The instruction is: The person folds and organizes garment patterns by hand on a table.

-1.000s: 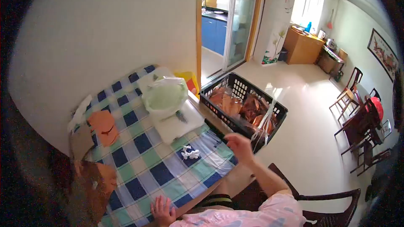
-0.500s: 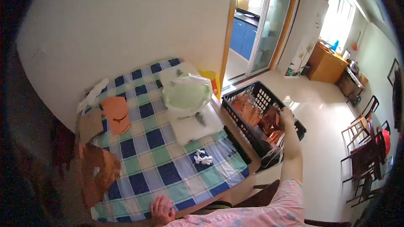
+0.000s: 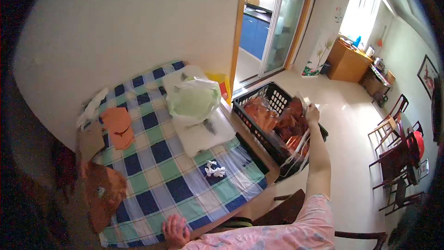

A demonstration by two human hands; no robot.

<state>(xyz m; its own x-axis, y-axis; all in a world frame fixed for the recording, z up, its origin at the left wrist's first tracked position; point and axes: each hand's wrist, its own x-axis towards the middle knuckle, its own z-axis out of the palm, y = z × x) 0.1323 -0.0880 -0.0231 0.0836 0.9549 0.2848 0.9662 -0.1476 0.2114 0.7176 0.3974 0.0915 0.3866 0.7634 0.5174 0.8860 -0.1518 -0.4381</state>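
Observation:
My right hand (image 3: pixel 312 113) reaches out over a black plastic basket (image 3: pixel 249 121) standing beside the table, and its fingers close on a clear plastic wrapper (image 3: pixel 303 102) lifted above the orange-brown packets (image 3: pixel 270 118) inside. White plastic strips (image 3: pixel 298 153) hang from the basket's near rim. My left hand (image 3: pixel 175 229) rests on the near edge of the blue, green and white checked tablecloth (image 3: pixel 162 176), holding nothing.
On the cloth lie a green-tinted plastic bag (image 3: pixel 193 99) over a white board (image 3: pixel 203 134), a small white crumpled scrap (image 3: pixel 215 170), orange cloth (image 3: pixel 118 125) and brown pieces (image 3: pixel 99 190). A dark chair (image 3: pixel 296 208) stands below my arm; more chairs (image 3: pixel 397 143) stand right.
My right hand went from the table's corner out over the basket, then rose slightly with the clear wrapper in its fingers. The left hand stayed on the table edge.

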